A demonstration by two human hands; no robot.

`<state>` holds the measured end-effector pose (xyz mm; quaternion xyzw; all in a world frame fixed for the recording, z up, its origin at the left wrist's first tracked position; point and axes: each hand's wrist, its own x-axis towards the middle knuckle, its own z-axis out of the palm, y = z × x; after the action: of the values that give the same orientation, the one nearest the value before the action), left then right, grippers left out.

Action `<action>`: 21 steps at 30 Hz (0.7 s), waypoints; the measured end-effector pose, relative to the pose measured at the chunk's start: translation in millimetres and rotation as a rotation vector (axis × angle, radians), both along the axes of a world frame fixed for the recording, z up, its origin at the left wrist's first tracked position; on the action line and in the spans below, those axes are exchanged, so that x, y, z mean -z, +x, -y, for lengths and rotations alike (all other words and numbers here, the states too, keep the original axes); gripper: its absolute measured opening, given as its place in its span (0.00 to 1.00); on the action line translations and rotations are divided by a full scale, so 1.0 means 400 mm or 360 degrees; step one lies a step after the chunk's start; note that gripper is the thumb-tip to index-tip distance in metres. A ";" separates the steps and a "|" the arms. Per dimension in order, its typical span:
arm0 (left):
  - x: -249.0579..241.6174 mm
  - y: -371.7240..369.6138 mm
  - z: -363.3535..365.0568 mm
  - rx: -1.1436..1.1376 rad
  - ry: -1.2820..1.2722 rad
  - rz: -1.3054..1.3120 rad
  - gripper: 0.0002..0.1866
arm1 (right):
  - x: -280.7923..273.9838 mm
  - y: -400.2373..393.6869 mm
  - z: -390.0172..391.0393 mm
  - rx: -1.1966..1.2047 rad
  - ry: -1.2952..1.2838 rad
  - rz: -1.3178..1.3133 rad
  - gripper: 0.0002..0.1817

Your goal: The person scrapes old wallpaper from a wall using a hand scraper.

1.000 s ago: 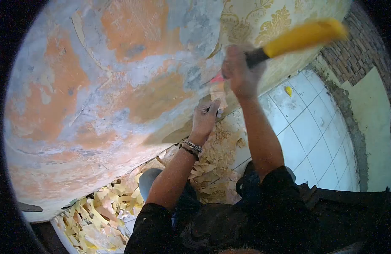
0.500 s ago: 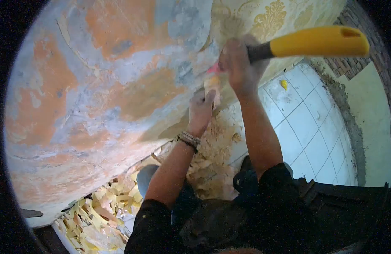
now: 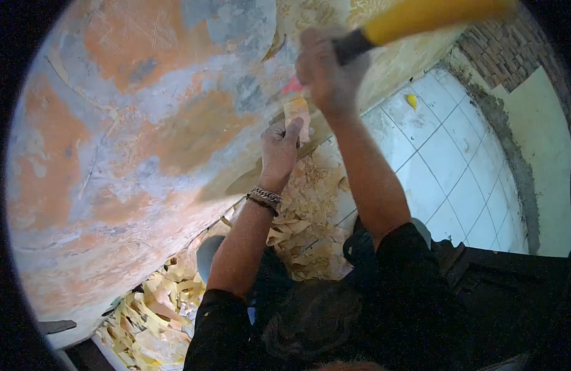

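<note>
My right hand [image 3: 332, 71] is wrapped round a tool with a dark neck and a long yellow handle [image 3: 434, 21], which sticks out to the upper right and is blurred. A small pink part [image 3: 292, 85] shows at the left of that hand, near the wall. Below and left of it, my left hand [image 3: 282, 142] pinches a pale strip of wallpaper [image 3: 297, 119], thumb on top. The wall [image 3: 193, 136] beside both hands is patchy orange and grey, with gold-patterned wallpaper [image 3: 366, 59] at its upper right.
Scraps of peeled paper [image 3: 152, 309] lie along the wall's foot, with more scraps [image 3: 310, 210] between my arms. White floor tiles [image 3: 434, 161] extend to the right, where a yellow piece [image 3: 411, 101] lies. Brick-like edging [image 3: 505, 55] is at the upper right.
Both hands and the yellow-handled tool appear further left and the tool higher in view. The whole view has also shifted slightly. Each hand keeps its hold.
</note>
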<state>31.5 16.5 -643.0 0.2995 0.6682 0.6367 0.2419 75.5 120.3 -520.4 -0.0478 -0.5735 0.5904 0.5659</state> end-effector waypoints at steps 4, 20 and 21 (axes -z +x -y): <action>-0.048 0.013 -0.006 0.0042 0.0075 0.0096 0.16 | -0.020 0.005 -0.003 -0.0037 0.0019 -0.0102 0.12; -0.004 0.005 0.015 0.0047 0.0081 -0.0116 0.16 | 0.046 -0.020 0.002 -0.0082 -0.0074 -0.0027 0.08; -0.009 0.005 0.010 0.0036 0.0040 -0.0091 0.16 | 0.046 -0.027 -0.013 0.0043 -0.0033 0.0180 0.08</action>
<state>33.7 12.3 -639.3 0.3281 0.6632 0.6336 0.2262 64.9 125.4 -539.0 -0.0948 -0.5977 0.5851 0.5398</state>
